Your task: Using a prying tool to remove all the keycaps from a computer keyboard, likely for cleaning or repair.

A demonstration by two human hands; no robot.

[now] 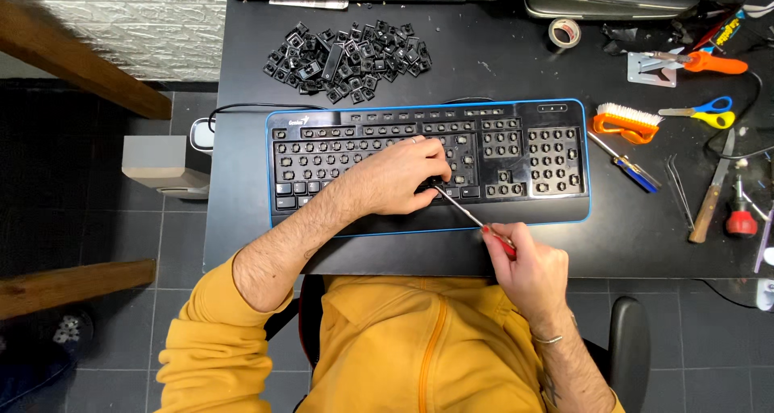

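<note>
Black keyboard (532, 151) with a blue edge lies on the counter (645, 235), most keys stripped off. Left hand (395, 175) rests on its middle, fingers curled against a key, grip not closed on anything I can tell. Right hand (524, 264) clenches a red-handled screwdriver (472, 217), tip just under the left fingers. Loose keycaps (347, 58) sit piled beyond the keyboard.

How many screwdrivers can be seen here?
3: one red-handled screwdriver in the right hand, tip at the keyboard; a blue-handled one right of it; a stubby red one far right. Others may be hidden.
</note>
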